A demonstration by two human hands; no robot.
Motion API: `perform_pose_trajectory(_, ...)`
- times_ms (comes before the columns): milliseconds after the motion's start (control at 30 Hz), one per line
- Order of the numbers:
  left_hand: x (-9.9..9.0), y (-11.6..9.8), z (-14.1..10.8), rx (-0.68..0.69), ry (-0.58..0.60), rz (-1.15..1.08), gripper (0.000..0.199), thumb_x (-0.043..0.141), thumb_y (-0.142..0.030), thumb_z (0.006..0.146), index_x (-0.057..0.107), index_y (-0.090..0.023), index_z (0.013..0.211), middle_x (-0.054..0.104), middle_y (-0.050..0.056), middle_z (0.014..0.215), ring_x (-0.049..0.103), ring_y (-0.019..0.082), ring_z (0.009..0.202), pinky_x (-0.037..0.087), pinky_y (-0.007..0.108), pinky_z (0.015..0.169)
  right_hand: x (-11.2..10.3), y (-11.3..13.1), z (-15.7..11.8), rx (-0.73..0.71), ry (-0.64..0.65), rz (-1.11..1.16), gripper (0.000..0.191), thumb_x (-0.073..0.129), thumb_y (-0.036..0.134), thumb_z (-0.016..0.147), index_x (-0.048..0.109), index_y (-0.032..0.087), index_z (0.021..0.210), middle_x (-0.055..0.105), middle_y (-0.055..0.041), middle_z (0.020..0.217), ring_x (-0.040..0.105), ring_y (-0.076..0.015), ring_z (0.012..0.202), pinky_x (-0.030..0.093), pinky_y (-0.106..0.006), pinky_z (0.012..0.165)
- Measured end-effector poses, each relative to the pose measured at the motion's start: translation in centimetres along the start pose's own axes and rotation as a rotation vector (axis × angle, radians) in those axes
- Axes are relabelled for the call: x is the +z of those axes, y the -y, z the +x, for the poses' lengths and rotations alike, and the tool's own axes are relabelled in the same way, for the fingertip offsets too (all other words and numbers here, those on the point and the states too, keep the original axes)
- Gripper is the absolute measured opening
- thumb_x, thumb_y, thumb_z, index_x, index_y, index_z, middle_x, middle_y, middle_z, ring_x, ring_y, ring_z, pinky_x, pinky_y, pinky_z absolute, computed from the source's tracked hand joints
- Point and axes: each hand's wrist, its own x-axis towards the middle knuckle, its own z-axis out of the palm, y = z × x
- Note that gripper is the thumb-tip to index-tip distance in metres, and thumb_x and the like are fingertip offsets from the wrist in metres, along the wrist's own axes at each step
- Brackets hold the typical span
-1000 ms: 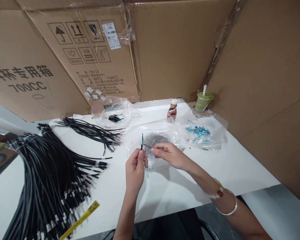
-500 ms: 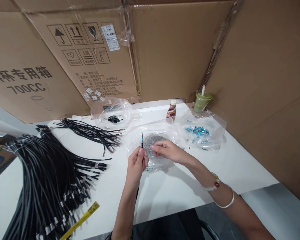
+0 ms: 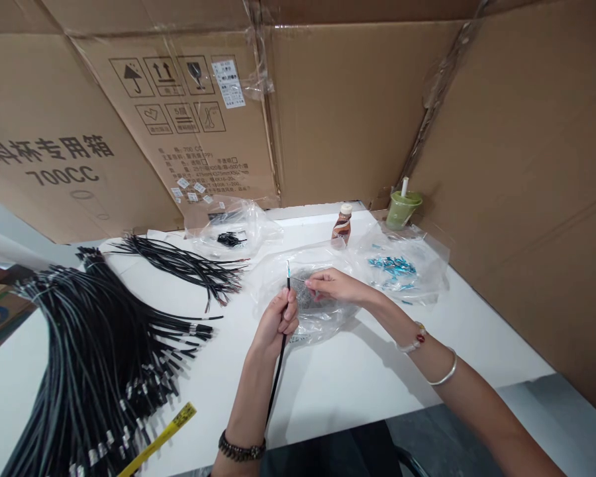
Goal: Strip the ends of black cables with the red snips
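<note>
My left hand (image 3: 277,320) is closed round a black cable (image 3: 279,371), which stands nearly upright with its silver and light-blue tip above my fingers. My right hand (image 3: 330,285), just to the right, pinches a thin wire-like piece (image 3: 298,279) that reaches toward the cable near its tip; whether they touch is too small to tell. Behind and below the hands lies a clear plastic bag (image 3: 322,326) with a grey mass of fine pieces (image 3: 308,295) in it.
Bundles of black cables (image 3: 84,358) fill the left side, with a yellow strip (image 3: 161,437). Farther back are a bag of black pieces (image 3: 231,238), a small bottle (image 3: 342,225), a green cup (image 3: 402,209) and a bag of blue pieces (image 3: 393,266). Cardboard boxes (image 3: 347,112) stand behind.
The view has shifted slightly. My left fingers have changed their hold, and more of the cable shows below my left hand. My right hand remains beside the cable's tip, slightly higher.
</note>
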Motion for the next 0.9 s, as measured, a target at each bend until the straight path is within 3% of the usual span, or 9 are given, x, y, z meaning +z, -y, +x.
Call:
perform_pose_trajectory(467,-0.5,0.7,0.4,-0.049,0.004,-0.146,0.025,0.056,-0.031,0.093,0.055,-0.012,0.078,0.038,-0.012,0.051,0.023,0.0,0.033,0.021,0.012,0.03,0.0,0.2,-0.2,0.01,-0.037,-0.193,0.042,0.052,0.055,0.087,0.053,0.017,0.069,0.048,0.0043,0.062,0.045,-0.009,0.055,0.044,-0.026,0.058)
perform_pose_trajectory(733,-0.4,1.3,0.7,-0.06,0.012,-0.232,0.025,0.055,-0.031,0.093,0.055,-0.012,0.076,0.037,-0.012,0.05,0.024,0.0,0.033,0.022,0.013,0.031,1.8,1.6,-1.3,-0.007,-0.313,-0.612,0.03,0.055,0.035,0.087,0.052,0.02,0.061,0.046,0.0024,0.057,0.043,-0.014,0.058,0.028,-0.028,0.059)
perform_pose_trajectory(900,-0.3,1.9,0.9,-0.032,-0.009,-0.206,0.026,0.055,-0.032,0.093,0.055,-0.012,0.077,0.038,-0.012,0.051,0.024,0.0,0.033,0.022,0.013,0.03,4.0,2.2,-1.9,0.063,-0.441,-0.783,0.023,0.053,0.03,0.089,0.055,0.021,0.069,0.051,-0.0023,0.06,0.049,-0.0188,0.06,0.025,-0.031,0.059)
